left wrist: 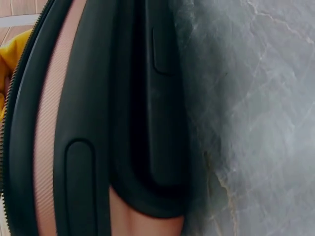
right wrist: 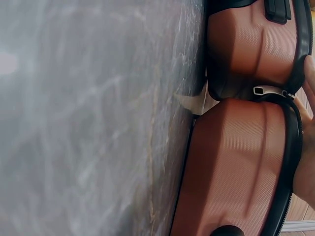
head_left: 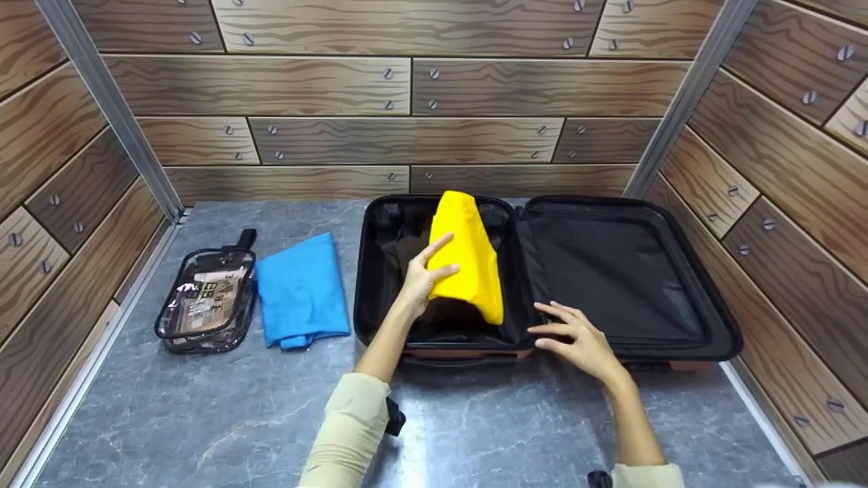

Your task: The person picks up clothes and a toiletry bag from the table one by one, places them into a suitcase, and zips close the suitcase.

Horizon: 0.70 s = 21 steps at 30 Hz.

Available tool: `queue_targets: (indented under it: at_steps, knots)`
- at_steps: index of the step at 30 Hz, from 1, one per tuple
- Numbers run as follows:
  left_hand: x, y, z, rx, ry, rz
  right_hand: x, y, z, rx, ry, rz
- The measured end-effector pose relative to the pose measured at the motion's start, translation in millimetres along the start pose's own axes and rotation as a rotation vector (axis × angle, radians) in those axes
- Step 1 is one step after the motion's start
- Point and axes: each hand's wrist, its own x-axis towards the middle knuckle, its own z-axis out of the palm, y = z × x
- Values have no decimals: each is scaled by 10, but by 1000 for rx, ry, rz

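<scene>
A folded yellow cloth (head_left: 471,264) is held by my left hand (head_left: 422,276) over the left half of an open suitcase (head_left: 359,298). Thumb and index finger lie along the cloth's left side; the other fingers are hidden. Dark fabric (head_left: 405,254) shows in that half, partly under the yellow cloth. My right hand (head_left: 576,342), fingers spread and slightly bent, is at the front edge near the hinge between the halves and grips nothing. The right wrist view has the copper-coloured shell (right wrist: 241,157), a zipper pull (right wrist: 268,90) and part of this hand (right wrist: 306,167).
Left of the suitcase a folded blue cloth (head_left: 303,291) lies on the grey marbled table (head_left: 224,413). Beside it is a clear black-edged toiletry pouch (head_left: 209,298) with items inside. The suitcase's right half (head_left: 610,278) lies flat near the right wall. Wood-patterned panels (head_left: 325,85) enclose the table.
</scene>
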Motion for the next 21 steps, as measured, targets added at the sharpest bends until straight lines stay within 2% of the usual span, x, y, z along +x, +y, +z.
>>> queue_targets:
  at_steps: [5,15,21]
  knots:
    - [6,-58,-2,64,15,-8,-10,20,6,0,1,-8]
    - [2,-164,-60,196,51,51,-6,20,19,-5,7,-35]
    - [3,-161,-80,230,89,13,-2,12,-15,-16,8,-22]
